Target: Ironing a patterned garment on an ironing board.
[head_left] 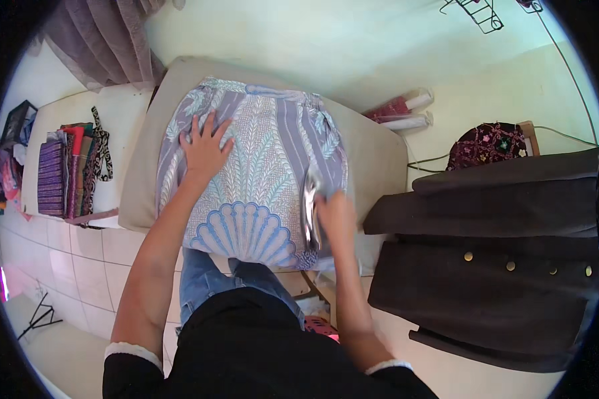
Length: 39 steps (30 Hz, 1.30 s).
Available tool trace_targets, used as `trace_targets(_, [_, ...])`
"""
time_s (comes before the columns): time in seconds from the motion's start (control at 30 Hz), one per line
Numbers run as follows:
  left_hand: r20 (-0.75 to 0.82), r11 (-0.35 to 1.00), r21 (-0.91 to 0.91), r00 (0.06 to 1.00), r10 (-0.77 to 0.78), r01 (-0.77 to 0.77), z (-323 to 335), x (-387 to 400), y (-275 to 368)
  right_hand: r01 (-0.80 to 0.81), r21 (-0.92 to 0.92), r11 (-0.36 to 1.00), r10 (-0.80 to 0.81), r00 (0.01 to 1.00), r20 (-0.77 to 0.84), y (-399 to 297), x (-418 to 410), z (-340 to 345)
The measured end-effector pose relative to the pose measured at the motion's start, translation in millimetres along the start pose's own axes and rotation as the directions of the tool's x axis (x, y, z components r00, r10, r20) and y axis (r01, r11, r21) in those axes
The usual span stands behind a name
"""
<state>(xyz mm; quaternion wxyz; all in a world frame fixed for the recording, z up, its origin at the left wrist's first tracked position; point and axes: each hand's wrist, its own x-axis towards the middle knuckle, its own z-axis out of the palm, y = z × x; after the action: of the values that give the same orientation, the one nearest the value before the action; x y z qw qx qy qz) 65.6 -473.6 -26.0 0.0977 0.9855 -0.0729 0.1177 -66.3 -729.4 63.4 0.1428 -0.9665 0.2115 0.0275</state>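
Note:
A batik garment (pixel 252 149) in grey-purple, white and blue, with a gathered waistband at its far end, lies spread over a padded beige board (pixel 379 149). My left hand (pixel 205 149) rests flat on its upper left part, fingers apart and holding nothing. My right hand (pixel 337 212) is closed around the handle of a shiny metal clothes iron (pixel 310 212), which sits on the garment's right side. Motion blurs this hand and the iron, and the handle is mostly hidden by my fingers. A blue fan-shaped motif shows at the near edge, left of the iron.
Folded cloths (pixel 62 172) are stacked on a white surface at left. A dark garment with gold buttons (pixel 484 294) hangs or lies at right, beside a dark floral cloth item (pixel 486 145). Plastic-wrapped rolls (pixel 402 109) lie by the wall. A grey-brown curtain (pixel 105 40) hangs upper left.

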Motion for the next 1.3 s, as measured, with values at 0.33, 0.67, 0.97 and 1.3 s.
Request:
trace_targets(0.33, [-0.035, 0.999, 0.024, 0.999, -0.023, 0.024, 18, 69, -29, 0.166, 0.061, 0.984, -0.171, 0.981, 0.091, -68, -24, 16])
trace_targets(0.67, [0.191, 0.976, -0.141, 0.963, 0.189, -0.163, 3, 56, -48, 0.073, 0.081, 0.994, -0.059, 0.985, -0.165, -120, 110, 40])
trace_targets(0.97, [0.101, 0.919, -0.262, 0.938, 0.33, -0.295, -58, -43, -121, -0.084, 0.009, 0.996, 0.083, 0.991, 0.105, -157, -111, 48])
trace_targets(1.3, [0.032, 0.749, -0.656, 0.987, 0.156, -0.097, -53, -48, -130, -0.027, 0.016, 1.0, 0.03, 0.97, -0.241, -240, 91, 76])
